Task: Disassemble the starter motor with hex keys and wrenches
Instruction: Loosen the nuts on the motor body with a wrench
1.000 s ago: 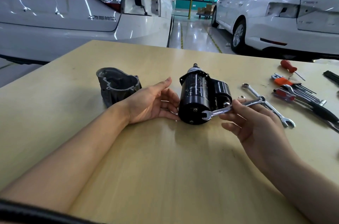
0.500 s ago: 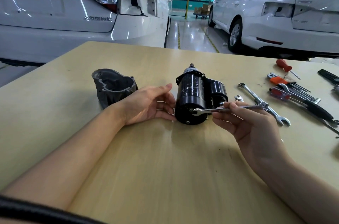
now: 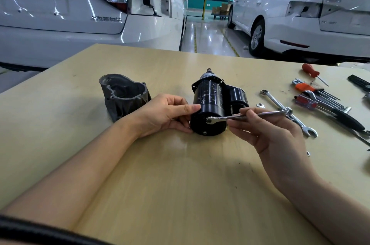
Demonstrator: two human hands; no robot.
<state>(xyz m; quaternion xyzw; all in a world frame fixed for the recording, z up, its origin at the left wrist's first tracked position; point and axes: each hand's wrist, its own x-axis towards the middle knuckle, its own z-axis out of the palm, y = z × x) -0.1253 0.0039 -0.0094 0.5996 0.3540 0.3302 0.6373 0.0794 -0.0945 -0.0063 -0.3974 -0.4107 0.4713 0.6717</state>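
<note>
Motor work first: the black cylindrical starter motor (image 3: 210,104) lies on its side at the middle of the pale wooden tabletop (image 3: 180,184), its long axis running away from me, the shaft tip at the far end and the round end cap facing me. My left hand (image 3: 166,113) is just to its left, thumb and fingers curled against the casing to steady it. My right hand (image 3: 266,130) is just to its right, fingers pinching the shank of a small chrome open-end wrench (image 3: 242,117). The wrench lies nearly level, handle toward the right, open head over the near end cap, apparently on a bolt there, though I cannot tell if it is fully seated. A second bolt head shows lower on that cap.

As I judge it, the coming move is a swing of the handle about that bolt, so the right hand does the turning while the left resists the roll.

Left of the motor sits a grey cast-metal nose housing (image 3: 124,94), open side up, nothing visible inside. More wrenches (image 3: 288,113) and red-handled screwdrivers (image 3: 309,71) lie to the right.
</note>
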